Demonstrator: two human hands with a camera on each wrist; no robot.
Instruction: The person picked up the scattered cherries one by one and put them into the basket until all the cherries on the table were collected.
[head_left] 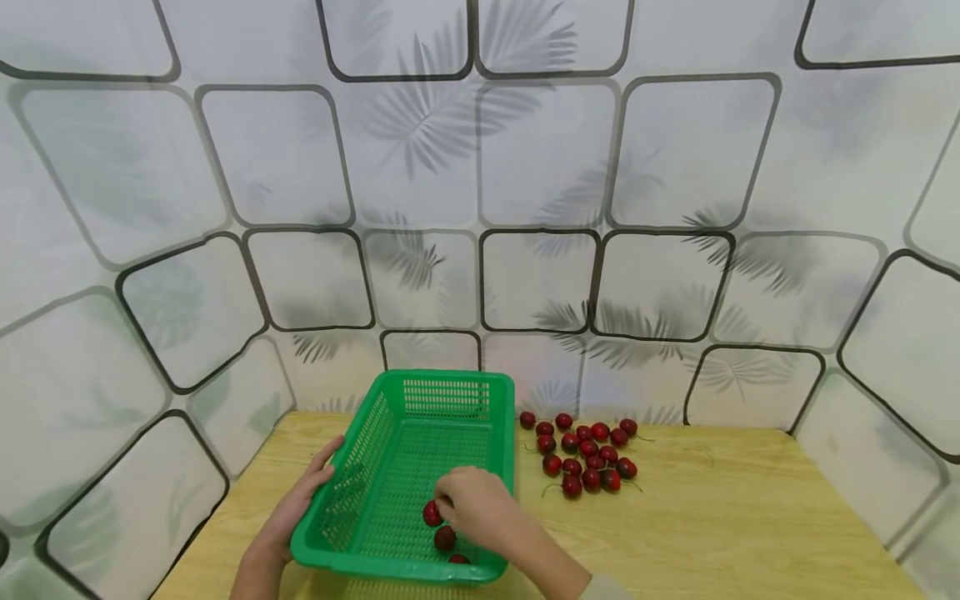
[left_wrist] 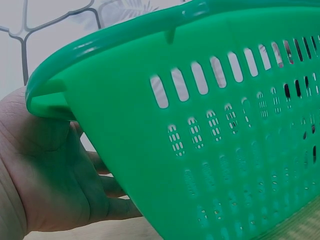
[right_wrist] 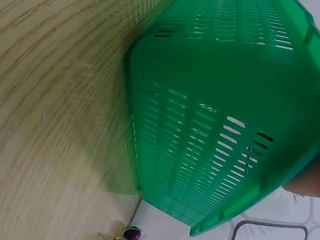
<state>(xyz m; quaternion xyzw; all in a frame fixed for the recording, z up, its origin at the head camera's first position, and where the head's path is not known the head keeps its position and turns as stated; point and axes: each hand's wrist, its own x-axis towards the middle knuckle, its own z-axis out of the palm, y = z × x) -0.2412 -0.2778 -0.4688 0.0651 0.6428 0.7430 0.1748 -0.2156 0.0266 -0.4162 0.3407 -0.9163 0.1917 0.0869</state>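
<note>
your left hand (head_left: 292, 510) touching the green plastic basket (head_left: 420, 454) near nine o'clock, fingers straight, a bit apart, your right hand (head_left: 478, 505) inside near four o'clock, bent fingers by a red cherry (head_left: 431, 514), can't tell if pinching, more cherries (head_left: 588, 448) outside at three o'clock

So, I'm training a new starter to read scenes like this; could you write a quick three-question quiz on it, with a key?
1. Short answer: which hand reaches into the green basket?
2. True or false: every cherry in view is inside the basket.
3. Fill in the blank: in the head view, the left hand is at the ____ of the basket's wall (inside or outside).

Key:
1. The right hand.
2. False; a group of cherries lies on the table, to the right of the basket.
3. Outside.
</note>
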